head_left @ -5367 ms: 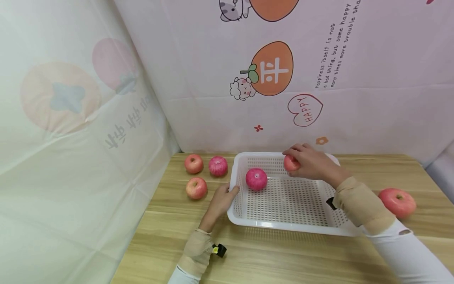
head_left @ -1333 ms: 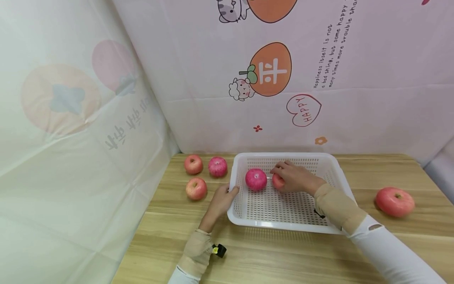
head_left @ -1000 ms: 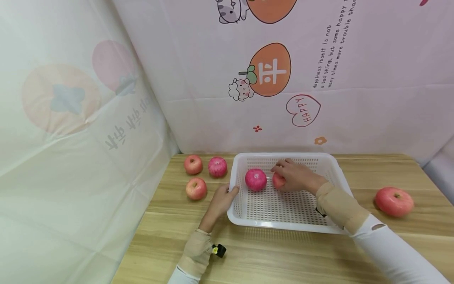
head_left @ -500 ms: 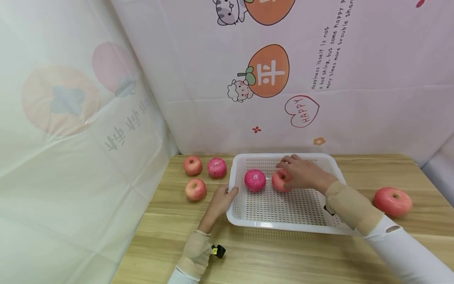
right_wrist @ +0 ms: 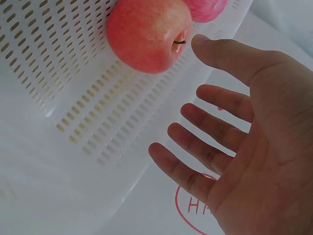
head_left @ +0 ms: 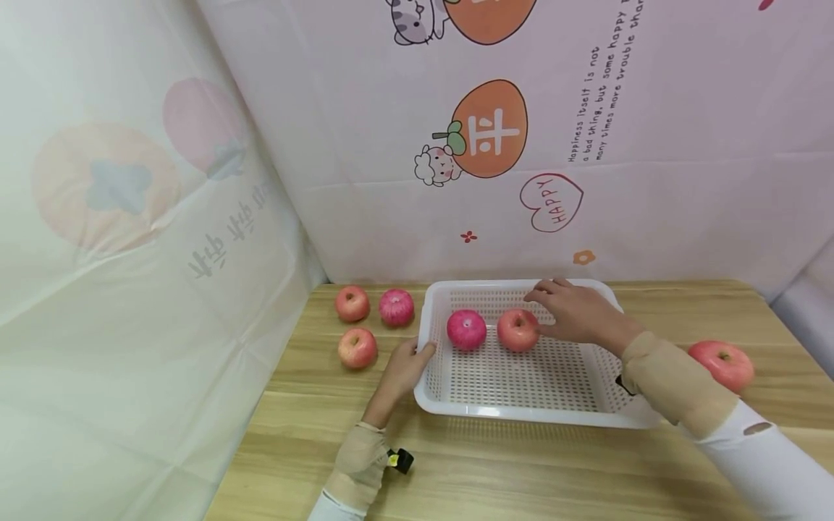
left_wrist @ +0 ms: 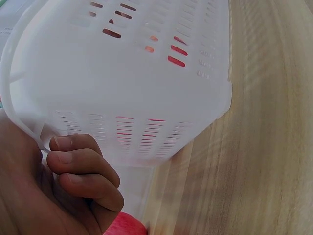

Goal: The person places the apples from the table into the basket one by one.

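In the head view a white perforated basket (head_left: 495, 412) sits on the wooden table. My left hand (head_left: 404, 367) grips its left rim; in the left wrist view the curled fingers (left_wrist: 93, 188) hook under that rim. Inside the basket, a red apple (head_left: 517, 331) rests beside a deep-pink, apple-like fruit (head_left: 466, 331). Just right of the red apple, my right hand (head_left: 580, 312) hovers over the basket with spread fingers and nothing in them. The right wrist view has its thumb (right_wrist: 215, 51) near the stem of the red apple (right_wrist: 149, 36).
Left of the basket lie two red apples, one at the back (head_left: 352, 304) and one nearer (head_left: 357, 348), plus a striped pink fruit (head_left: 396, 308). A larger red apple (head_left: 723, 365) sits to the right, partly behind the right sleeve. A printed cloth (head_left: 391, 231) hangs behind the table.
My right hand brought the red apple down into the basket beside the pink fruit, let go of it, and drew back to the right. The left hand has stayed on the rim.
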`<state>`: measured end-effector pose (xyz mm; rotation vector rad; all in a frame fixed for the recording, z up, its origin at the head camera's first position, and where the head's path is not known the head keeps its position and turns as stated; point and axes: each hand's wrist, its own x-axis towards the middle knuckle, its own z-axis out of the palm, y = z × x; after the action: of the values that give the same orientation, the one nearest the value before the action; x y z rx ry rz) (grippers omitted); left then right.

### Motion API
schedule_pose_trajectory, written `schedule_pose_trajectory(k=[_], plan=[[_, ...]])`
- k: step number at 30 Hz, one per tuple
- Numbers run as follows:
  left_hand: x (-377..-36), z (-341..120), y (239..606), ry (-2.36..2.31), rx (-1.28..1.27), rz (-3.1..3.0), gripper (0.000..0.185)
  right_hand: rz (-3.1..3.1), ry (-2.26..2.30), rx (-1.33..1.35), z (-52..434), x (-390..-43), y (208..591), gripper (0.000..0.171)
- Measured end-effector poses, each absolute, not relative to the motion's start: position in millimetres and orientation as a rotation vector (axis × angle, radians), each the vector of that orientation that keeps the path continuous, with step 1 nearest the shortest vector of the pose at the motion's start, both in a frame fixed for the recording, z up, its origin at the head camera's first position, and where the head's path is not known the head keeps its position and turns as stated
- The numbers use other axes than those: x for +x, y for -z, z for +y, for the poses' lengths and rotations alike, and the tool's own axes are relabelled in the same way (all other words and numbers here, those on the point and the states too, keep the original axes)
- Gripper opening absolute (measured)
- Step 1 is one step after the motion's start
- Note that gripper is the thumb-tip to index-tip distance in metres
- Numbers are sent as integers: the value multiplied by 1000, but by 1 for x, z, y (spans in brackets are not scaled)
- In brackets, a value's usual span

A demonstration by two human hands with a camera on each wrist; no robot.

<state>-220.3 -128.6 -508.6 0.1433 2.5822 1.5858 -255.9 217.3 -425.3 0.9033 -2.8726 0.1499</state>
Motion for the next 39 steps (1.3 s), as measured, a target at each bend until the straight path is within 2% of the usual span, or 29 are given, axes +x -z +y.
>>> schedule_pose_trajectory(k=[23, 39], plan=[[-222, -129, 510, -1592, 169, 2590, 43, -2837, -182, 840, 269, -248, 411, 50], [-221, -127, 509, -1603, 142, 2564, 44, -2941, -159, 685, 304, -232, 403, 53]])
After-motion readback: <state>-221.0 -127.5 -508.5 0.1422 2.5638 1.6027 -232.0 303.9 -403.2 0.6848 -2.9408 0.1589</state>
